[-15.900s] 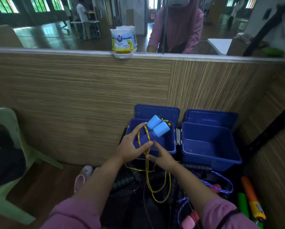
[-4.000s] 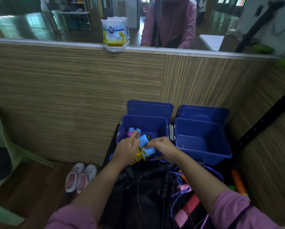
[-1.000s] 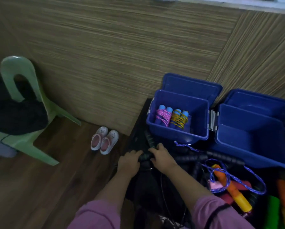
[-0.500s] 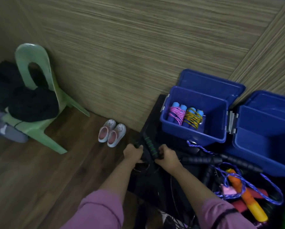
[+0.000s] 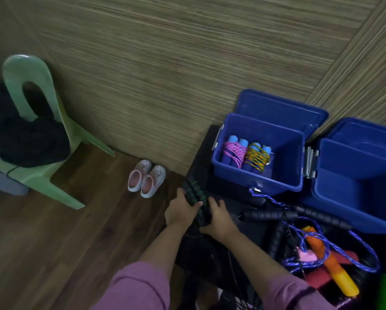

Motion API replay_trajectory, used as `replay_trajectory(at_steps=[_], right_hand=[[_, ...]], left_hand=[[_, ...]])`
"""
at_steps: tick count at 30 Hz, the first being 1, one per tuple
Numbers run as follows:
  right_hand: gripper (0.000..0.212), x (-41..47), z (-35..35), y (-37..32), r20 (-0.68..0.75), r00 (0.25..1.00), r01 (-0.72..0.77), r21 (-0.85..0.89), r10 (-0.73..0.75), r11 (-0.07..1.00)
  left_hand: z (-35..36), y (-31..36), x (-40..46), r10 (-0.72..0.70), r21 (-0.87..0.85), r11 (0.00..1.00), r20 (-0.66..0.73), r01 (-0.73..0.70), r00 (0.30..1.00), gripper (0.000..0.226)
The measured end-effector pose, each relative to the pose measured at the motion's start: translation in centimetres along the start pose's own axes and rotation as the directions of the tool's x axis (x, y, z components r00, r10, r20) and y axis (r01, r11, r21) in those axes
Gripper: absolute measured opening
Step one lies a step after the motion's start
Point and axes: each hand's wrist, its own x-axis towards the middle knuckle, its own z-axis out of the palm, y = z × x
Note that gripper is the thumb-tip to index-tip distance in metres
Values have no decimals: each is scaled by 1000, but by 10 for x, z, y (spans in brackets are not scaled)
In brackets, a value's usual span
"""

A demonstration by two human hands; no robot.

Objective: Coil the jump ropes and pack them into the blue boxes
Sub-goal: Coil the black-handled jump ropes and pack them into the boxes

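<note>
My left hand [image 5: 180, 210] and my right hand [image 5: 218, 217] together grip two black jump-rope handles with green rings [image 5: 194, 194], held side by side at the table's left end. Behind them stands the left blue box [image 5: 283, 184], lid open, with a coiled pink rope [image 5: 233, 152] and a coiled yellow rope [image 5: 256, 157] on blue handles inside. The right blue box [image 5: 344, 198] beside it is open too and shows no ropes. A loose purple rope [image 5: 330, 245] and other black handles [image 5: 274, 213] lie to my right.
Orange-and-yellow [image 5: 335, 269], pink and green items lie among the ropes at the lower right. A green plastic chair [image 5: 42, 121] with dark clothes stands on the left, and a pair of small pink shoes [image 5: 146, 177] sits on the wooden floor by the wall.
The coiled yellow rope now lies in the left box. In the last second both hands brought the two black handles together and lifted them slightly; the view shifted a little.
</note>
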Motion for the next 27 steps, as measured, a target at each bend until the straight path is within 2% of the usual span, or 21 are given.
replay_trajectory(at_steps=[3, 5, 6, 9, 12, 16, 19, 21, 24, 27], right_hand=[[97, 3, -7, 3, -9, 1000, 3, 10, -3, 1000], [95, 5, -13, 10, -7, 999, 41, 8, -41, 999], [93, 6, -16, 15, -1, 998, 70, 0, -70, 998], [89, 6, -25, 28, 25, 991, 131, -6, -131, 991], [82, 6, -31, 35, 12, 990, 139, 40, -139, 990], [63, 7, -33, 41, -59, 998, -8, 109, 14, 994], [36, 3, -35, 44, -60, 993, -94, 145, 103, 985], [20, 1, -34, 44, -69, 988, -119, 229, 138, 966], [20, -2, -35, 39, -24, 987, -142, 340, 160, 930], [20, -7, -45, 22, 101, 984, -176, 613, 144, 770]], left_hand=[[-5, -2, -1, 217, 255, 945, -28, -203, 976, 71], [-8, -4, -1, 404, 457, 811, 11, -364, 915, 82], [-10, -4, 0, 467, 531, 725, 90, -439, 880, 85], [-10, -3, 7, 487, 607, 528, 356, -593, 798, 86], [-9, -2, 9, 449, 651, 439, 439, -620, 778, 77], [-11, 5, 9, 439, 709, 391, 417, -587, 796, 72], [-10, 7, 7, 418, 723, 360, 439, -589, 795, 76], [-10, 3, 5, 423, 711, 377, 438, -594, 793, 78], [-14, -7, 3, 437, 681, 427, 421, -596, 795, 81], [-27, -9, 0, 513, 649, 462, 361, -605, 779, 88]])
